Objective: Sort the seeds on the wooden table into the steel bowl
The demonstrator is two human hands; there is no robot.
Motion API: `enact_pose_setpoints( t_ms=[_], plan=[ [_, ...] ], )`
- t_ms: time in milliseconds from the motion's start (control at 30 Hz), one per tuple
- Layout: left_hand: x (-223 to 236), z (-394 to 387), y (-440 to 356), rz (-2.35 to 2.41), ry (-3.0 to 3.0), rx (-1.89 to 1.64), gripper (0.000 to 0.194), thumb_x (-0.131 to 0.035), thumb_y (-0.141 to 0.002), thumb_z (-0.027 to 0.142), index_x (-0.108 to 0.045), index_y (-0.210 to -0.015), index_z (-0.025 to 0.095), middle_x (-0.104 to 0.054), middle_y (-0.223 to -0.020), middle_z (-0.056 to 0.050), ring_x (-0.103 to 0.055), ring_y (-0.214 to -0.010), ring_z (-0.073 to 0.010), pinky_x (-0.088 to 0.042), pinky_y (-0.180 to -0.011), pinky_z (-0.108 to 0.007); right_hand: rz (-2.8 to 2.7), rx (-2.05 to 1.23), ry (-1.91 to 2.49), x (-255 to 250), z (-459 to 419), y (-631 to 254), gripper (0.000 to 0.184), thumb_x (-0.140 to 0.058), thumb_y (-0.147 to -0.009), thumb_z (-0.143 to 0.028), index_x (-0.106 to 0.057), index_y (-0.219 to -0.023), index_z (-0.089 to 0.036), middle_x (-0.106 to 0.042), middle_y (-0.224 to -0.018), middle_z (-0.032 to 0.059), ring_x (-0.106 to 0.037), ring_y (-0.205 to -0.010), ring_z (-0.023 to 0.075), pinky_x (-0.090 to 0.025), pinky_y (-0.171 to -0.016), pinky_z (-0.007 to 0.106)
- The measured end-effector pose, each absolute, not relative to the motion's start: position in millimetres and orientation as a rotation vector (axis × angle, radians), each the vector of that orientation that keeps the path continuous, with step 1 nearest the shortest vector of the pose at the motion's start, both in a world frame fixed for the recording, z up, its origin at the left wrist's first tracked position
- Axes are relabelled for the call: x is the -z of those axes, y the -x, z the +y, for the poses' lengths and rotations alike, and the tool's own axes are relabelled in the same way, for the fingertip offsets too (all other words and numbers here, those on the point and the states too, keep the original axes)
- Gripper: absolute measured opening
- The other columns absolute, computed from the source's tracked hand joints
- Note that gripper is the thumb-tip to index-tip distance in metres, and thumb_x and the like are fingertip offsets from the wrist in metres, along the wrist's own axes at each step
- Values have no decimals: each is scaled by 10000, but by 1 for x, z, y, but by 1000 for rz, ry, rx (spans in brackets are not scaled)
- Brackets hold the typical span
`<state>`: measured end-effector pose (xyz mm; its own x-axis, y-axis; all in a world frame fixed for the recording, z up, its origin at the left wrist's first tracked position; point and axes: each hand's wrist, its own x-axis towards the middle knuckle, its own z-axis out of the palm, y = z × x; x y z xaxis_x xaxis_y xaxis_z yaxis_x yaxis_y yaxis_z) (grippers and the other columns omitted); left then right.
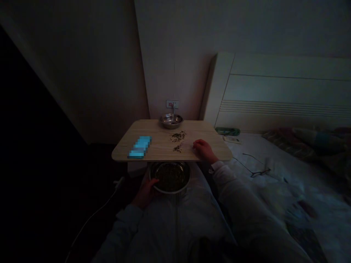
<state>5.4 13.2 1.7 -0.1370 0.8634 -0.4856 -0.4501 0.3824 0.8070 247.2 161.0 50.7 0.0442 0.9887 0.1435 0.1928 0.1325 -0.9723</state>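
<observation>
My left hand (145, 193) grips the left side of a round metal bowl (172, 191) on my lap, thumb over the rim. Dark, small pieces fill the bottom of that bowl; the dim light hides what they are. Over the right part of the small wooden table (159, 144), my right hand (205, 150) is closed with its fingers curled. Whatever its fingertips pinch, if anything, is too small to make out. To the left of this hand lie two loose patches of dark green bits, a larger patch (178, 136) and a smaller patch (177, 149).
A shiny metal bowl (171, 123) stands at the table's back edge, below a wall socket (172, 104). A lit phone (140, 147) lies on the table's left. Eyeglasses (260, 173) rest on the bed at right. A white cable (95, 212) crosses the dark floor.
</observation>
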Motion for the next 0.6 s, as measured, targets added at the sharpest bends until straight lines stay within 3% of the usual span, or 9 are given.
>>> enact_pose_setpoints(
  t_ms=[300,600],
  plan=[
    [-5,13,-7,1203,-391,-1213,133,-658,-637,127,-649,-753,192,-727,-786,-71,-667,-1005,-301,-565,-745,-358,-1351,-945,1278,-49,163,-249,131,-571,-609,-331,-562,-627,-202,-594,-568,-16,-498,-574,127,-382,-602,271],
    [-6,13,-9,1213,-372,-1210,169,-619,-701,101,-651,-846,181,-746,-877,-83,-680,-996,-300,-584,-707,-359,-1355,-959,1257,-48,161,-248,180,-569,-607,-383,-555,-634,-205,-613,-591,-4,-490,-568,127,-381,-590,272]
  ],
)
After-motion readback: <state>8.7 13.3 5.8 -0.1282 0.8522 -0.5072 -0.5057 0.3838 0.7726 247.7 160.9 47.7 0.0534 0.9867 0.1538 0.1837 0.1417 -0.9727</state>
